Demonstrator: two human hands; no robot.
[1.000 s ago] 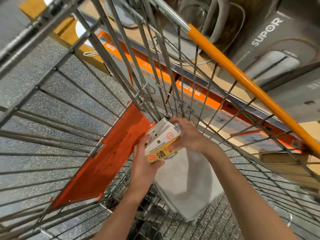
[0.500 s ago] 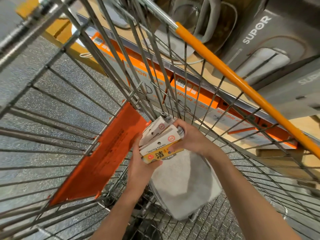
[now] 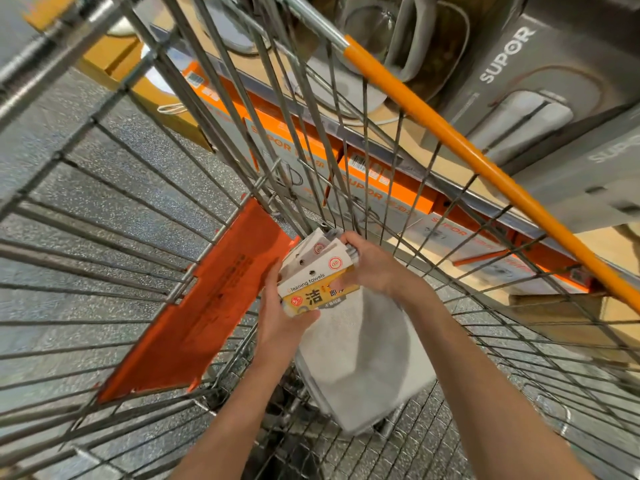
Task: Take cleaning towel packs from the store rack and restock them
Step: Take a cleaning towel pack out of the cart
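Since the earlier frames little has shifted: our two hands keep the same hold on the towel packs (image 3: 313, 278) deep inside the wire cart, and the bundle sits slightly higher against the cart's far corner than it did a second ago. We hold several packs fanned together, their white card headers uppermost, the nearest one printed "cleaning towels" above a yellow band. Grey-white towel cloth (image 3: 360, 362) hangs down from the packs toward the cart's mesh floor.

Our left hand (image 3: 280, 327) supports the bundle from below and from the left side, with its thumb laid across the lower edge of the yellow band, so its fingers are grasping the packs. Our right hand (image 3: 367, 265) comes in from the right, its fingers (image 3: 348, 242) curled over the top of the headers and its thumb pressed on the front card, grasping the packs too.

Just left of the packs, an orange plastic flap (image 3: 194, 306) lies tilted against the wire cart (image 3: 104, 216). The cart's orange handle bar (image 3: 467, 157) runs diagonally across the upper right. Beyond the wires stand a shelf of orange-and-grey SUPOR boxes (image 3: 377, 181) and, higher up, larger grey SUPOR cartons (image 3: 540, 74). Under the cart lies a speckled grey floor (image 3: 86, 126).
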